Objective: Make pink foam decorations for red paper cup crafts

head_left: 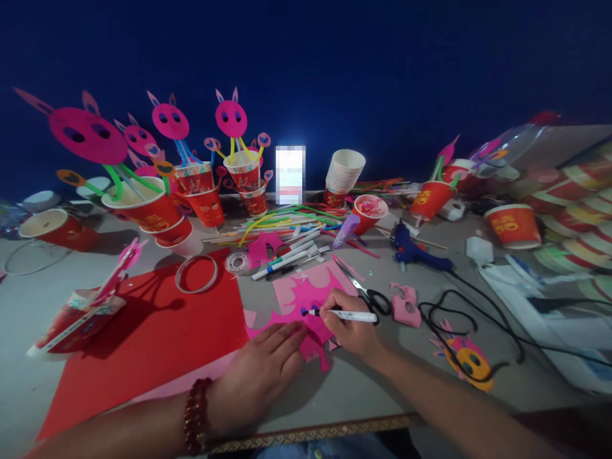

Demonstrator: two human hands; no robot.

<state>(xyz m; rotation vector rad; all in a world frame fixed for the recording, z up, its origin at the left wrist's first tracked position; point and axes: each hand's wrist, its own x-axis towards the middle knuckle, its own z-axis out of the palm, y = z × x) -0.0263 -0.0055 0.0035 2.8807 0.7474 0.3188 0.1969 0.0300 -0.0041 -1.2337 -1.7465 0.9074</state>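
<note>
My right hand (351, 325) grips a white marker (356, 315), its dark tip pointing left onto a cut magenta sheet (306, 299). Dark blue spots (304, 312) show on the sheet by the tip. My left hand (268, 360) lies flat with its fingers on the lower left of that sheet and a beaded bracelet (197, 408) at the wrist. Under the magenta piece is a light pink sheet (284, 288). Black-handled scissors (377, 299) lie just beyond my right hand.
Red cups (205, 205) with pink rabbit faces stand at the back left. A blue glue gun (415, 252), its cord, and pink scraps (405, 306) lie right. Markers (287, 258) and coloured sticks (287, 223) cover the middle; red paper (157, 338) lies left.
</note>
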